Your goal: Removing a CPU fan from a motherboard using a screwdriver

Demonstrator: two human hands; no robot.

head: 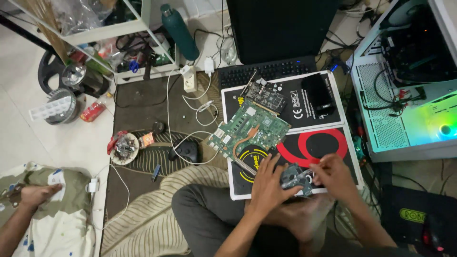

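I see a small grey metal part with a fan-like round opening [296,178] held low over the near edge of a black cardboard box with a red ring and yellow circle printed on it [333,143]; my left hand [267,188] grips its left side with fingers spread across it, and my right hand [334,175] is closed around a thin silvery tool [310,170] whose tip touches the part. The box lies flat on a striped beige and brown floor mat [157,214], and my crossed legs in dark grey trousers [204,219] sit just near of it. Resting half on the box, left and farther, is a green circuit board with a copper heat pipe [247,131], and beyond it a smaller dark circuit card with a metal bracket [264,95] on a second black box [290,107], beside a black rectangular block [318,93]. A black keyboard [266,70] and a dark monitor [281,28] close off the far side. To the right stands an open white computer case lit green inside [404,95], close against the boxes. To the left lie a black game controller [185,151], white cables [190,104], a round dish of small bits [124,147] and a tall green bottle [180,31]. At the near left another person's hand [35,195] rests on a patterned cloth [52,223]. Open floor shows only at the pale tiles [28,138] far left.
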